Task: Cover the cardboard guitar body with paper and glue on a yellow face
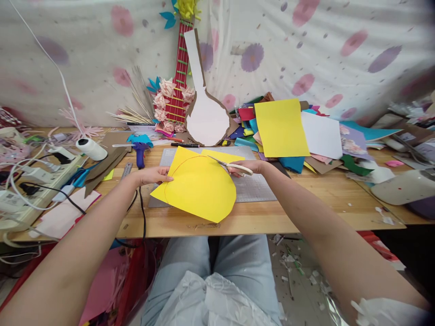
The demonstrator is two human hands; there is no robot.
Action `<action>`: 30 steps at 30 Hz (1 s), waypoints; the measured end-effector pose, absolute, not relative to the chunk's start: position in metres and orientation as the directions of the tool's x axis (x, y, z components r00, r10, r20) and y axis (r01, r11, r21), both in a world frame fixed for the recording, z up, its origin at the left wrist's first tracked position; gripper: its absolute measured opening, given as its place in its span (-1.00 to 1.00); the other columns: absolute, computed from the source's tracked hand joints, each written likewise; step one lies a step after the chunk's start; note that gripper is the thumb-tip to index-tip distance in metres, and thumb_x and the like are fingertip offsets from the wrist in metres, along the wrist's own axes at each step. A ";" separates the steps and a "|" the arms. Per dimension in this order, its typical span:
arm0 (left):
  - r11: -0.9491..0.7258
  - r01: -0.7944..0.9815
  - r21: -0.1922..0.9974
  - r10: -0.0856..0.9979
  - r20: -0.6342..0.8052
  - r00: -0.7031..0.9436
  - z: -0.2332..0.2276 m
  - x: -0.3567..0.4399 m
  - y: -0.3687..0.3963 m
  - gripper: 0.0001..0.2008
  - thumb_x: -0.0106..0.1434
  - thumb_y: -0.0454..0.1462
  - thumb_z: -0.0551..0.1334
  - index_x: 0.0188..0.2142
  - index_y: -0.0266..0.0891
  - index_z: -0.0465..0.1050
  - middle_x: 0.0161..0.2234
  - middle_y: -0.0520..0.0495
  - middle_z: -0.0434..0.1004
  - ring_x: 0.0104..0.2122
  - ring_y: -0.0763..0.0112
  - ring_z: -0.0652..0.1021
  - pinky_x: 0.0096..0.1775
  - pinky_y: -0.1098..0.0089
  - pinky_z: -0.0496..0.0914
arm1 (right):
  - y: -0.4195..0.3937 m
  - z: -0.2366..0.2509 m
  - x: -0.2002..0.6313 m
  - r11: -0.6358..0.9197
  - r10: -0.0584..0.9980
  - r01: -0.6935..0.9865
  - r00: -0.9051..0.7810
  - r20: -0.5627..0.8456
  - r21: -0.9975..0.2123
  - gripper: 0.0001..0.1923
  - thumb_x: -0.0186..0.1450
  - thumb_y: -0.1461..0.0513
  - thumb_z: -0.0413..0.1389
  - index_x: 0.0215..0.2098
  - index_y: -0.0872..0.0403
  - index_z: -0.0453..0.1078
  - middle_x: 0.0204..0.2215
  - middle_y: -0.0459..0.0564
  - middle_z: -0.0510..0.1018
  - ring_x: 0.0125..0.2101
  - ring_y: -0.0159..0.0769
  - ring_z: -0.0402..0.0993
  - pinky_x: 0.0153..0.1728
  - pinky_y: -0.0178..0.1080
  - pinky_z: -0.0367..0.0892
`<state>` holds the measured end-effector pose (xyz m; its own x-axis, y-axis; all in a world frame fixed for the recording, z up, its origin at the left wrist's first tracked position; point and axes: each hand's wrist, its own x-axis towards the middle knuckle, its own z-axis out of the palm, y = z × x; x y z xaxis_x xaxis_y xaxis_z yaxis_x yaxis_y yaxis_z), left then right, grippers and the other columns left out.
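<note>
My left hand (157, 175) pinches the left edge of a yellow sheet (200, 192), which is held above the table's front. A thin reddish curved line is drawn on the sheet, and its right side is cut to a rounded edge. My right hand (243, 167) is closed around the pale handles of a pair of scissors (222, 163). Their blades point left and lie at the sheet's upper edge, along the drawn line. A partly cut yellow strip stands out behind the blades. Under the sheet is a grey cutting mat (254, 192).
Behind the mat leans a white-faced cardboard guitar-like shape (208, 117) beside a red paper-flowered instrument (176, 99). A blue glue gun (140, 154), thread spool (91, 149) and power strip (41, 190) are at left. Coloured sheets (282, 129) pile at right.
</note>
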<state>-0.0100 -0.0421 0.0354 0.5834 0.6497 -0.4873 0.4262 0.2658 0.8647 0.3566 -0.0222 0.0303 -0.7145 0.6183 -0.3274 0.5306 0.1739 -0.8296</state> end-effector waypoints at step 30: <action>0.212 0.508 0.835 0.637 -0.512 0.576 0.039 -0.005 -0.046 -0.45 -0.06 -0.10 0.37 -0.05 -0.15 0.37 -0.12 -0.06 0.53 -0.13 0.28 0.51 -0.11 0.33 0.39 | -0.016 0.024 0.358 0.080 0.604 0.479 -0.721 -0.339 -0.874 -0.50 0.13 -0.17 0.06 -0.46 0.11 0.23 -0.65 -0.16 0.25 -0.63 -0.48 0.15 -0.60 -0.37 0.11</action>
